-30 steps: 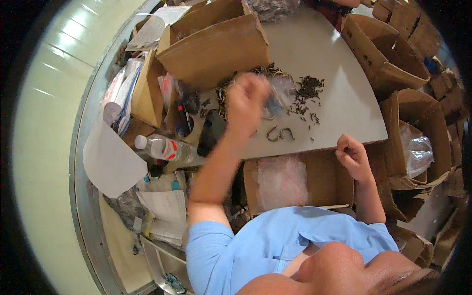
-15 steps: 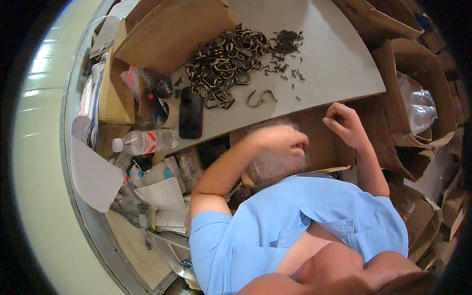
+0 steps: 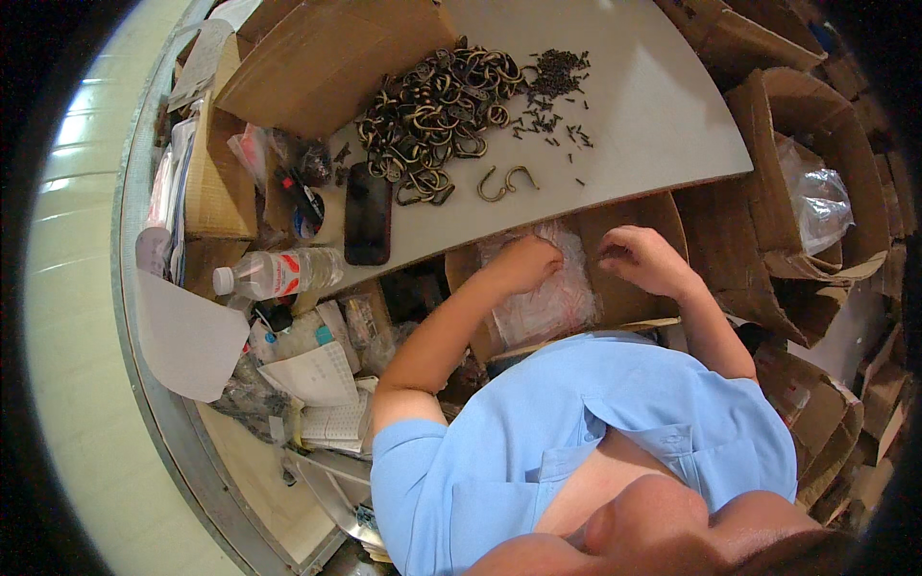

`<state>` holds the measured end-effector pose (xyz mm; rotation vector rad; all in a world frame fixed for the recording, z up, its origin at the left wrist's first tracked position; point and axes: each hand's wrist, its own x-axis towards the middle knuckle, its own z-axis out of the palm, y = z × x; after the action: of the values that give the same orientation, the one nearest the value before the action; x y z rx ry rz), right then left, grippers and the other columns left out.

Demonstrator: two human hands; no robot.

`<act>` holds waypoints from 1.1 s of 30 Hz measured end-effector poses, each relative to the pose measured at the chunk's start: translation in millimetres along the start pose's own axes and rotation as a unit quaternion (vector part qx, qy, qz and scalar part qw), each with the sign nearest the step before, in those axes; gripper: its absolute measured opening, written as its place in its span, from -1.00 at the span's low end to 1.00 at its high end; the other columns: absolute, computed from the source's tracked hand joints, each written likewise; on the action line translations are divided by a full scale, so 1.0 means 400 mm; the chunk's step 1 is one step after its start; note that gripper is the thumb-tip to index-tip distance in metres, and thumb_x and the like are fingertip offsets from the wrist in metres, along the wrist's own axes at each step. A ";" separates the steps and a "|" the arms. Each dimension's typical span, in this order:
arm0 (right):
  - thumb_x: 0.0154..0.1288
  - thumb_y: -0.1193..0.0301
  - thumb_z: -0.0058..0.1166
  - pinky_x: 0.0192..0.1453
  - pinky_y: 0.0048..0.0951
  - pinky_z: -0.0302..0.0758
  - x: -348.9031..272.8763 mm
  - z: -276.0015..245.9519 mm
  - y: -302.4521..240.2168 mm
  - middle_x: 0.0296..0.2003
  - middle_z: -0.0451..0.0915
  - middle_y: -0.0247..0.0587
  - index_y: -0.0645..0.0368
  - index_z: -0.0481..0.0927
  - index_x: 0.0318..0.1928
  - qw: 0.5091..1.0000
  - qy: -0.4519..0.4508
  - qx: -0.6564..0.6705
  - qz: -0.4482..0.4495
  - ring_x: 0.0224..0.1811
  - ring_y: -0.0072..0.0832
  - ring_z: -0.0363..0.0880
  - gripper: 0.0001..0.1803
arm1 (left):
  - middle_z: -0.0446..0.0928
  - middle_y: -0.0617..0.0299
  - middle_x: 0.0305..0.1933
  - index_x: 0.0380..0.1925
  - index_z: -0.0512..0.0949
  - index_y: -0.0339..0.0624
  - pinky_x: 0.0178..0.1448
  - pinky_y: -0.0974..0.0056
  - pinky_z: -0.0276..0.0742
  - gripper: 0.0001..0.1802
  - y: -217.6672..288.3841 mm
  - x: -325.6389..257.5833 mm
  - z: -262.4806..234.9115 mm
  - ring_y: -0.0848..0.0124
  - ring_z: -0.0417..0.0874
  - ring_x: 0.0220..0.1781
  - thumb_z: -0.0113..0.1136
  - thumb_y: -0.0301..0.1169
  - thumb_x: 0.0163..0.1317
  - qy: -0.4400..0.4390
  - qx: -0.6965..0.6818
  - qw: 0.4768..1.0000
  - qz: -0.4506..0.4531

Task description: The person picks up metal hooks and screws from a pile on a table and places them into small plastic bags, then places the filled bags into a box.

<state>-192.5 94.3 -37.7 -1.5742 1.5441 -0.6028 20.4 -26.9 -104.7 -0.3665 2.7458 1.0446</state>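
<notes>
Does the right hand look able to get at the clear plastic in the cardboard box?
Most likely yes: the right hand is close to the clear plastic, with nothing visible between them. The left hand hides only some of the upper part.

Left hand [image 3: 529, 264] and right hand [image 3: 647, 260] curled

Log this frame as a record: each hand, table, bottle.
left hand: curled, over plastic in the carton; grip unclear
right hand: loosely curled, over the carton's right side; grip unclear
table: heap of metal rings, screws, two hooks, phone
bottle: on its side, left of the phone
</notes>
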 end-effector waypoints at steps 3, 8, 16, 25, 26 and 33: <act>0.05 0.52 0.20 -0.07 -0.28 0.50 0.000 0.039 -0.016 -0.20 0.59 0.03 0.31 0.49 -0.11 0.998 0.028 0.032 -0.039 -0.11 -0.14 0.58 -0.65 | 0.58 -0.01 -0.41 -0.39 0.59 -0.21 -0.21 0.08 0.48 -0.82 0.049 -0.028 -0.047 0.12 0.61 -0.33 0.07 -0.35 0.19 0.077 -0.012 0.996 -0.031; 0.16 0.53 0.13 -0.21 -0.46 0.47 0.010 0.056 -0.032 -0.33 0.58 -0.06 0.31 0.51 -0.12 0.977 0.049 0.200 0.048 -0.35 -0.52 0.51 -0.74 | 0.55 0.02 -0.52 -0.44 0.55 -0.19 -0.30 0.07 0.45 -0.73 0.117 -0.059 -0.114 0.08 0.59 -0.41 0.09 -0.21 0.21 0.117 -0.189 0.970 -0.093; 0.05 0.56 0.19 -0.26 -0.42 0.44 0.004 0.000 -0.060 -0.40 0.53 -0.11 0.28 0.58 -0.37 0.989 0.148 0.010 -0.026 -0.37 -0.32 0.51 -0.90 | 0.57 0.09 -0.52 -0.43 0.56 -0.22 -0.36 0.29 0.43 -0.78 0.206 -0.070 -0.138 0.32 0.58 -0.47 0.17 -0.27 0.17 0.253 -0.098 0.955 -0.117; -0.10 0.56 0.31 -0.31 -0.45 0.39 0.002 0.007 -0.084 -0.46 0.45 -0.16 0.30 0.50 -0.49 0.981 0.182 0.072 -0.012 -0.41 -0.37 0.44 -0.80 | 0.59 0.25 -0.29 -0.26 0.57 -0.34 -0.21 0.42 0.46 -0.79 0.219 -0.006 -0.064 0.59 0.53 -0.28 0.18 -0.39 0.23 0.277 -0.447 0.849 -0.059; -0.10 0.56 0.31 -0.31 -0.45 0.39 0.002 0.006 -0.087 -0.46 0.45 -0.16 0.30 0.50 -0.49 0.981 0.183 0.071 -0.012 -0.41 -0.37 0.44 -0.80 | 0.58 0.27 -0.26 -0.28 0.57 -0.37 -0.21 0.43 0.47 -0.80 0.216 0.000 -0.056 0.59 0.53 -0.27 0.16 -0.40 0.25 0.285 -0.473 0.832 -0.052; -0.05 0.60 0.29 -0.30 -0.53 0.42 0.001 0.004 -0.099 -0.45 0.49 -0.24 0.25 0.50 -0.39 0.969 0.220 0.106 -0.046 -0.39 -0.48 0.45 -0.79 | 0.60 0.29 -0.34 -0.31 0.57 -0.37 -0.23 0.45 0.46 -0.84 0.194 0.017 -0.036 0.61 0.53 -0.32 0.12 -0.46 0.25 0.291 -0.587 0.754 -0.035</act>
<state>-168.5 90.3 -6.5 -1.4136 1.6591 -1.1931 -10.0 18.4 -47.1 -1.0686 1.9467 2.9216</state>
